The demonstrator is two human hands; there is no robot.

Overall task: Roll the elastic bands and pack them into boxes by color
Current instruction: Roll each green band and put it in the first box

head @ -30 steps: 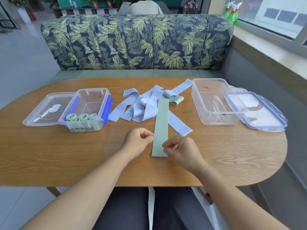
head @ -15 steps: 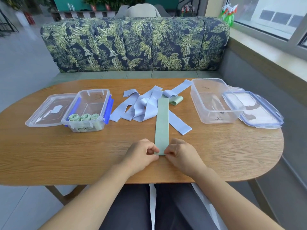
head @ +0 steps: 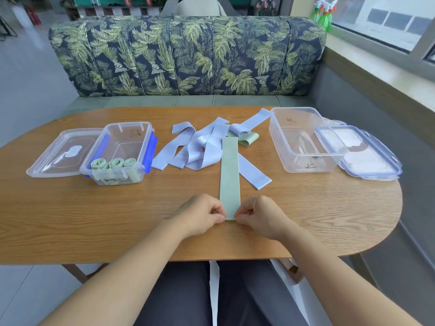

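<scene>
A flat green elastic band (head: 230,175) lies lengthwise on the wooden table (head: 94,220), pointing away from me. My left hand (head: 202,214) pinches its near left corner and my right hand (head: 259,215) pinches its near right corner. Behind it sprawls a heap of lilac-blue bands (head: 202,149), with another green band (head: 248,138) partly under them. The clear box at left (head: 131,142) holds three rolled green bands (head: 113,164). A larger clear box at right (head: 306,142) stands with nothing inside.
One lid (head: 63,152) lies left of the left box, and a blue-rimmed lid (head: 360,154) leans by the right box. A leaf-print sofa (head: 188,55) runs behind the table. A window ledge (head: 376,67) is at right.
Both hands slid down the green band to its near end and now pinch its two corners. The camera has moved a little.
</scene>
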